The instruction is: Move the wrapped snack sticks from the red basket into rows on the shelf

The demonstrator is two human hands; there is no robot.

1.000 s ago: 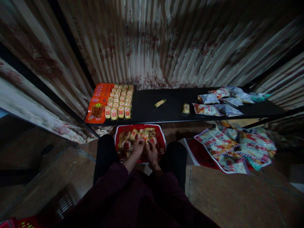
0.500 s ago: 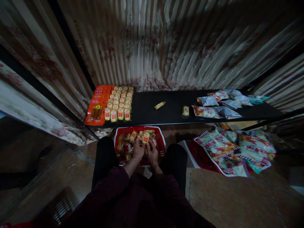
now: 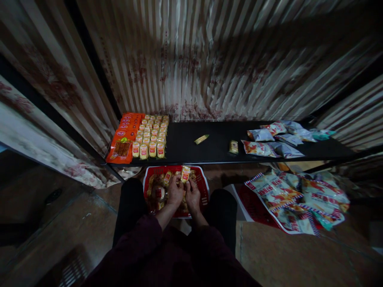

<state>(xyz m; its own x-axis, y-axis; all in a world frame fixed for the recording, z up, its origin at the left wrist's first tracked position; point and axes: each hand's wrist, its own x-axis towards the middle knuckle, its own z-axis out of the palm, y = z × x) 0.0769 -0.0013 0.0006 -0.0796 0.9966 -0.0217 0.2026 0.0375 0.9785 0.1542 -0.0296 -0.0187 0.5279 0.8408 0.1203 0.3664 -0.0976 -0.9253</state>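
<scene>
Two bare hands hold one small wrapped snack cake point(image 3: 185, 174) over a red basket point(image 3: 205, 189) with a white rim. The cake has a red and yellow label that faces up. The left hand point(image 3: 176, 193) has its fingers curled in and pinches the cake low on its left side. The right hand point(image 3: 193, 195) has its fingers bent too, and it pinches the cake at the bottom end. The hands are near each other, with a thin gap between them. More wrapped cakes lie in a jumble in the basket, which sits between the person's two knees.

Behind the basket is a long black shelf point(image 3: 182, 153). On its left end are flat orange snack packs point(image 3: 122, 148). Right beside them, rows of wrapped cakes point(image 3: 152, 150) stand close together. A thin wrapped pack point(image 3: 201, 139) lies aslant near the middle. Farther right is a lone wrapped cake point(image 3: 233, 147), just beside some puffy snack bags point(image 3: 259, 148). Below the shelf, on the right, another red basket point(image 3: 254, 207) is heaped with big shiny bags point(image 3: 323, 191).
</scene>
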